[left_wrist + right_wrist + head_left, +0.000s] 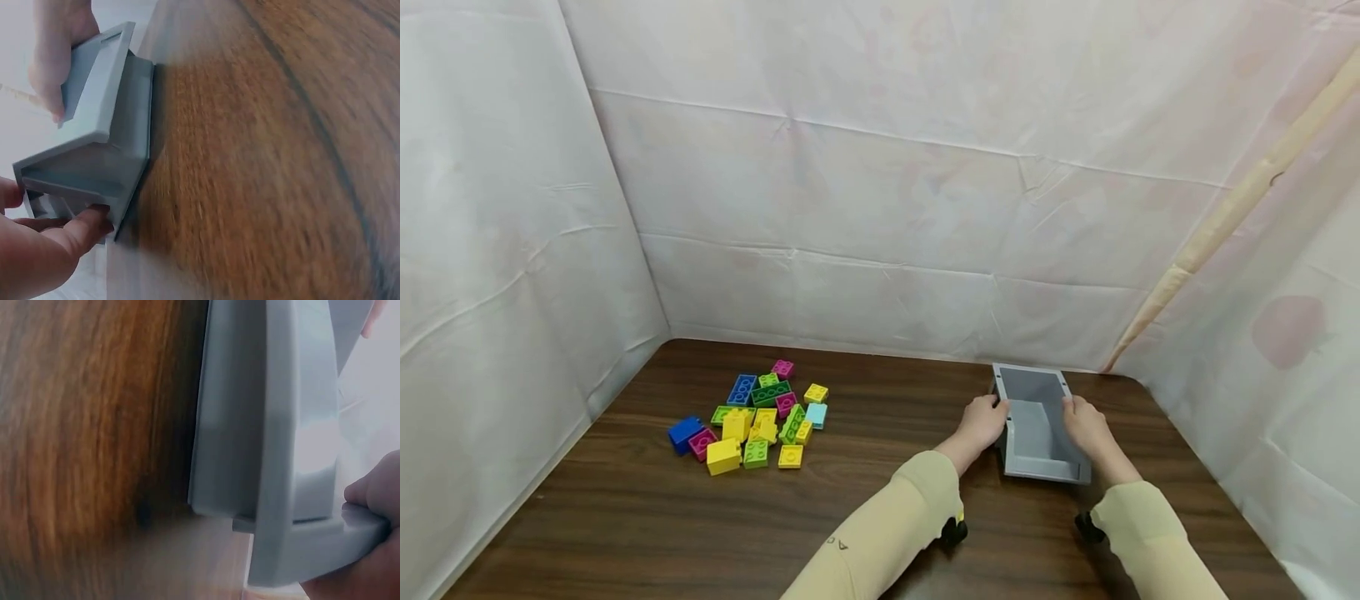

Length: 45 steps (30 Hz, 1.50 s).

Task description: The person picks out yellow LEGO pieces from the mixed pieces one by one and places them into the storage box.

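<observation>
A grey plastic bin [1047, 469] stands at the right rear of the table, its inside facing up. On its left rim my left hand [984, 422] has a grip, the thumb over the edge. The right hand [1086, 427] holds the opposite rim in the same manner. In the left wrist view, the fingers of the left hand [47, 250] reach into an opening in the side of the bin [134, 106]. The right wrist view has the right hand [384, 494] around a protruding lip of the bin [281, 450]. The bin's underside is hidden.
Left of the bin, several toy building bricks lie in a loose heap, among them a yellow brick [724, 457], a blue brick [685, 434] and a dark green brick [771, 393]. White cloth walls [880, 208] border the dark wooden table [700, 533] at the back and sides.
</observation>
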{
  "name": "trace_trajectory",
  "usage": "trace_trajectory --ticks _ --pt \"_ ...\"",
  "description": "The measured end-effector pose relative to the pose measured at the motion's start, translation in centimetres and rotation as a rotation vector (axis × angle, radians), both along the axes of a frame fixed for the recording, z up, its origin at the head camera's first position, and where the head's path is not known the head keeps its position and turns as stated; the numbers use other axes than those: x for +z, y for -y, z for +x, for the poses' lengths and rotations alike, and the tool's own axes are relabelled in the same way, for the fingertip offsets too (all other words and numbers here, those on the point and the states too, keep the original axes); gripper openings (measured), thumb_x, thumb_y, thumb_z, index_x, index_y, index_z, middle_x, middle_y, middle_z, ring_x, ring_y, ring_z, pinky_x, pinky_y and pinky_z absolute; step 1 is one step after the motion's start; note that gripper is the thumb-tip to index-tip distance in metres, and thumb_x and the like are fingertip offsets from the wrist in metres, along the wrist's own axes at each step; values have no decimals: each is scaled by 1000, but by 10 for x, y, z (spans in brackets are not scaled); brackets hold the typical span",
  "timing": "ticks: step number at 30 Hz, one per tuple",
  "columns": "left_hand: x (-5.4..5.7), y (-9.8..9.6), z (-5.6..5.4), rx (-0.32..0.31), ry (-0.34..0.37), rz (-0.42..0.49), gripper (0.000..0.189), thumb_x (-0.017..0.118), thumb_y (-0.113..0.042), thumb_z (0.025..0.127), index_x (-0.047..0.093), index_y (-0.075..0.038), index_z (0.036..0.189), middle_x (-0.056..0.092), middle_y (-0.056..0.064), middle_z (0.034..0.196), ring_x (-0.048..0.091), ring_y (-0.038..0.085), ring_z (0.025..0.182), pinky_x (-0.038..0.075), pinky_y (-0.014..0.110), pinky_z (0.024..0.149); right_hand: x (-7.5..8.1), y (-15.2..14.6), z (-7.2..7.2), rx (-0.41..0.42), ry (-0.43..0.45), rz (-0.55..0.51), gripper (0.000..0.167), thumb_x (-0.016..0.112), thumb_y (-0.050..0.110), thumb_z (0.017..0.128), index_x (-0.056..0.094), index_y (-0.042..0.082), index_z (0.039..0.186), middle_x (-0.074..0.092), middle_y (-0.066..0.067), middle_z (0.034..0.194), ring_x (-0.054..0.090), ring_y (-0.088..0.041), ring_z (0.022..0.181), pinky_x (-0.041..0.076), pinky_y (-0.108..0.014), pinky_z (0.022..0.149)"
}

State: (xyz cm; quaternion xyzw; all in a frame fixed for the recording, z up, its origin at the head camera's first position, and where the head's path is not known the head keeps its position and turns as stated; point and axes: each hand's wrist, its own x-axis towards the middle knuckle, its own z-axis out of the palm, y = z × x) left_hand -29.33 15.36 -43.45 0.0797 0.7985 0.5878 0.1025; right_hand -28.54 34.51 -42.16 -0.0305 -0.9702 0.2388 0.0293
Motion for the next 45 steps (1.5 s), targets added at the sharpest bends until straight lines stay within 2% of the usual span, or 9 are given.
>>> trace_trajectory --ticks 2,5,9,13,17,25,33,43,45 --pt "3 0 0 21 24 20 42 47 -28 99 53 -2 132 57 12 130 51 26 123 46 41 97 2 2 -1 -3 -1 2 51 18 19 102 38 -21 126 41 -43 127 36 -60 117 32 -64 97" --pt "7 -2 1 54 28 37 36 50 -25 98 60 0 123 64 14 115 60 24 108 50 39 87 4 2 -1 -7 -9 9 50 19 19 102 38 -22 125 40 -43 127 37 -60 117 31 -64 98" --pt "10 -6 3 90 -46 -29 27 52 -21 97 67 1 103 66 12 86 60 18 79 48 30 68 1 0 -1 -8 -25 14 49 19 18 102 41 -22 121 43 -44 123 39 -60 114 34 -64 95" --pt "9 -8 6 126 -125 -115 26 53 -20 96 68 -1 86 61 5 69 56 13 68 45 24 60 -3 -2 0 -2 -12 11 49 19 18 102 41 -21 120 44 -43 122 40 -60 113 36 -64 93" --pt "8 -9 9 131 -148 -111 27 52 -18 96 65 -4 77 52 1 58 50 11 57 42 23 54 -6 -2 1 -1 -34 15 47 21 17 102 44 -21 115 47 -43 118 42 -60 110 37 -63 90" --pt "7 -7 12 116 -126 -67 30 50 -18 97 60 -4 73 44 1 53 43 12 49 37 23 49 -5 -2 2 -7 -10 1 46 20 19 102 49 -17 105 51 -41 112 46 -58 108 40 -60 85" --pt "6 -4 11 131 -176 -96 33 51 -19 97 56 -7 67 43 0 51 42 11 46 35 22 46 1 3 1 3 -1 -8 42 22 18 102 49 -12 94 54 -37 101 49 -57 101 41 -57 78" --pt "3 5 15 115 -183 -118 36 50 -21 98 52 -10 64 42 -2 50 41 11 47 35 22 48 1 12 7 7 -17 -23 42 22 17 102 49 -15 96 54 -38 100 50 -56 99 42 -57 78" --pt "3 8 16 98 -189 -125 36 49 -21 98 51 -10 64 41 -1 49 40 12 46 34 22 47 1 14 9 3 -24 -41 45 21 18 102 49 -18 101 52 -40 105 48 -57 103 41 -58 82"
